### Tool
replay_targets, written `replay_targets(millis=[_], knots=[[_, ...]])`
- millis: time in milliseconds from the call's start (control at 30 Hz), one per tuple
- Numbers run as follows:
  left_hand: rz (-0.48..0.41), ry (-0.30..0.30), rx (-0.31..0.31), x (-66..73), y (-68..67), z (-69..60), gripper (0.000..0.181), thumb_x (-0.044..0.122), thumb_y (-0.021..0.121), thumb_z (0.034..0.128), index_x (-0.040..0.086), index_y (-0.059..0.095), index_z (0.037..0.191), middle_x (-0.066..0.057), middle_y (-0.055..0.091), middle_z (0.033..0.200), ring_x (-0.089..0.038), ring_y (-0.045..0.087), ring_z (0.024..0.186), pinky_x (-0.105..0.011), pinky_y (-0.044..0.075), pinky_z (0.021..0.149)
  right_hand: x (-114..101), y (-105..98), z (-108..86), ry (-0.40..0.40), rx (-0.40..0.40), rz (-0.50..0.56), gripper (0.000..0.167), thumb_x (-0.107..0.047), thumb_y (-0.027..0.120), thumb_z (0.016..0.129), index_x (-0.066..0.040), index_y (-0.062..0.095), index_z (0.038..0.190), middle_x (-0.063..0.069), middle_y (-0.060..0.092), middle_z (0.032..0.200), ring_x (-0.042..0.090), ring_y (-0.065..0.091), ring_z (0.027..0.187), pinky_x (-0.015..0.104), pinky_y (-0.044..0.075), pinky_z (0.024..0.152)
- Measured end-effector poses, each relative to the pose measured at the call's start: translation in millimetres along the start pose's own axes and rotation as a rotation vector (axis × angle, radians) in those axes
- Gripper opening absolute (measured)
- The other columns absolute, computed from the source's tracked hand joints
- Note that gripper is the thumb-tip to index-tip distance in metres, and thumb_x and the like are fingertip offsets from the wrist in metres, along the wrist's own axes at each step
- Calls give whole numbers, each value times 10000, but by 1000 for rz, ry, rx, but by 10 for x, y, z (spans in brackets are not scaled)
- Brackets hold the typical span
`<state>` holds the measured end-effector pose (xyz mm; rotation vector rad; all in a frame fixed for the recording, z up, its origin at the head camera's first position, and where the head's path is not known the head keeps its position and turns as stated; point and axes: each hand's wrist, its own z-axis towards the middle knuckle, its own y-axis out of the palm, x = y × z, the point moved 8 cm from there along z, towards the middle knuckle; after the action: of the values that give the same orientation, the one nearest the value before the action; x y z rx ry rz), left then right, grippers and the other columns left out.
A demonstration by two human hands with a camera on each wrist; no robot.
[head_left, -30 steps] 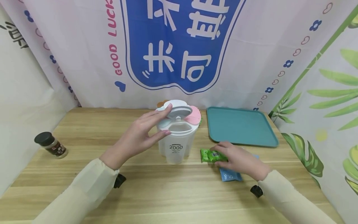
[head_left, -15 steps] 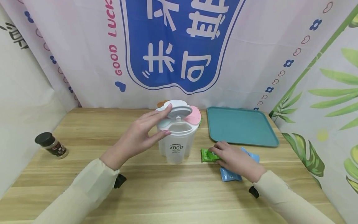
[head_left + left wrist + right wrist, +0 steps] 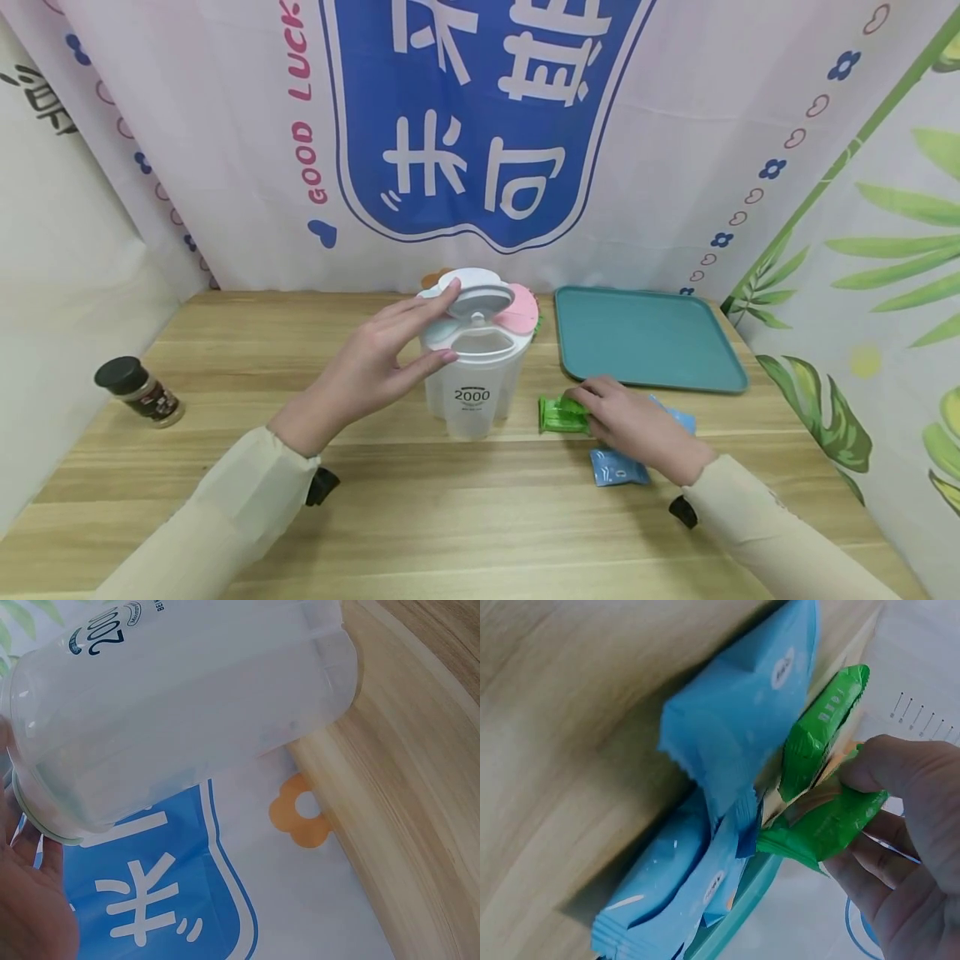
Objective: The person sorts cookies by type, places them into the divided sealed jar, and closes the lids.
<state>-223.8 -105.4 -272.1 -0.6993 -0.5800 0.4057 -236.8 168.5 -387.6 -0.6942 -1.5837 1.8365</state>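
A clear storage canister marked 2000 stands upright with one white lid flap raised over its opening. My left hand touches that flap with extended fingers, its thumb at the rim. In the left wrist view the hand lies along the canister's top end. My right hand pinches a green snack packet between thumb and fingers. Another green packet lies on the table beside it. Blue packets lie under and near this hand, partly hidden by it in the head view.
A teal tray lies at the back right, just beyond the packets. At the far left a spice jar with a black cap lies tilted on the wooden table. A printed curtain hangs behind the table.
My right hand first shifts slightly over the green packets, and now one of them is pinched and tilted up from the other. The left hand and canister stay put.
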Motion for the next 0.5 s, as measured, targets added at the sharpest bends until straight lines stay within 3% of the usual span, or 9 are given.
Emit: replay_targets(millis=[167,333,500], knots=[[1,-4,0,0,-5,-5,818,187,842,896,183,436,1606,-91,634,1503,-303,605,1387,-483,533,1158,53,-125,-2,51,41,88,404,-66,714,973,-42,648,1371,135,730,1256,289,719,1145,407,660,884],[-12,-3,4,5,-10,0,807,189,841,898,175,445,1601,-95,635,1500,-304,602,1392,-485,521,1173,138,-266,3,105,68,258,425,-88,714,990,-54,626,1404,136,726,1317,324,704,1218,479,633,980],[-22,-4,1,4,-10,3,808,171,840,897,170,443,1601,-101,636,1498,-307,607,1380,-487,532,1158,196,-429,28,112,129,457,397,-54,687,1003,-47,624,1395,140,744,1277,263,766,1054,430,661,920]])
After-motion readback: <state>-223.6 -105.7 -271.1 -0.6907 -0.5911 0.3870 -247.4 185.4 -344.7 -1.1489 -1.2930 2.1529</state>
